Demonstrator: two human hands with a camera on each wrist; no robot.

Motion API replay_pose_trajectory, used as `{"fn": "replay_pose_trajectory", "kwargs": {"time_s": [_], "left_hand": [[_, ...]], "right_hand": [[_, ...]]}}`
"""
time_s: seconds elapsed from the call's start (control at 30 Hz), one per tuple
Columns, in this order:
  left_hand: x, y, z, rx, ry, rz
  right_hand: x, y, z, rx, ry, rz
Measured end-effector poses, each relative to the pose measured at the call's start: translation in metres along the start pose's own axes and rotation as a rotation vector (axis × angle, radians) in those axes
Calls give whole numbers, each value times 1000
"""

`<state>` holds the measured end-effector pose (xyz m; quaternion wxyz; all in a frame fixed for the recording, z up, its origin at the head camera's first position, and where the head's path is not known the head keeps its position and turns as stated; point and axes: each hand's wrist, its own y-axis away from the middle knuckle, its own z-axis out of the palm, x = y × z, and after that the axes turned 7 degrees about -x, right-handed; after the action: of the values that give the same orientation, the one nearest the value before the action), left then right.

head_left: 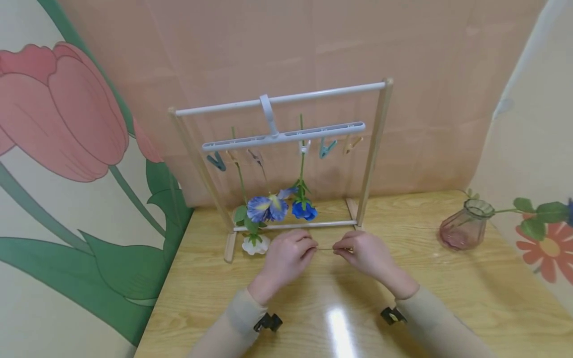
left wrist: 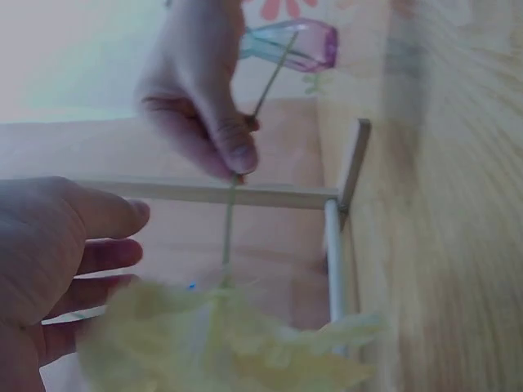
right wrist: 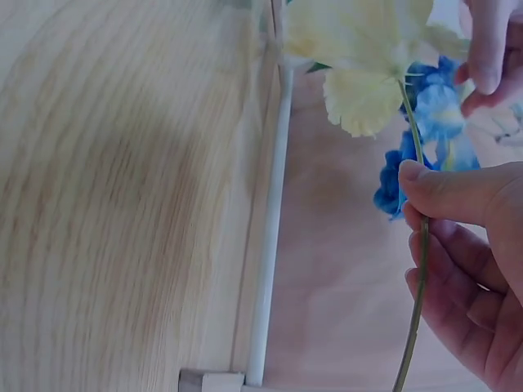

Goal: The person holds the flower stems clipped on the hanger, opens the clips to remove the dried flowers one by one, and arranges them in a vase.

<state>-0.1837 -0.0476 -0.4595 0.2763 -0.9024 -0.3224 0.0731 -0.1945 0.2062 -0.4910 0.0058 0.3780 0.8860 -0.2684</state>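
A pale yellow flower (right wrist: 359,37) on a thin green stem (right wrist: 416,286) shows in both wrist views. My right hand (head_left: 362,251) pinches that stem between thumb and fingertips, a short way below the bloom. Beside the petals is my left hand (left wrist: 49,261), its fingers loosely bent and its thumb apart from the stem. From the head view, my left hand (head_left: 288,253) hides the bloom, and only a bit of stem (head_left: 325,248) appears between the hands. Behind them, a white flower (head_left: 255,244), a purple iris (head_left: 268,207) and a blue flower (head_left: 304,210) hang head down.
A wooden rack (head_left: 375,154) with white rods carries a white hanger (head_left: 286,135). Several clips hang from it, including teal ones (head_left: 327,148) and a beige one (head_left: 351,144). At the right, a pink glass vase (head_left: 463,228) holds a leafy stem with a blue flower.
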Motion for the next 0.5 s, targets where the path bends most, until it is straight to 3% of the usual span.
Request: {"fn": "replay_pose_trajectory", "kwargs": {"time_s": [0.27,0.5], "left_hand": [[-12,6,-11,177,130,-90],[-24,22,-8,306,265,-219]], "right_hand": [[9,5,-5,9,-9,46],[19,12,-9,-2,-14,102]]}}
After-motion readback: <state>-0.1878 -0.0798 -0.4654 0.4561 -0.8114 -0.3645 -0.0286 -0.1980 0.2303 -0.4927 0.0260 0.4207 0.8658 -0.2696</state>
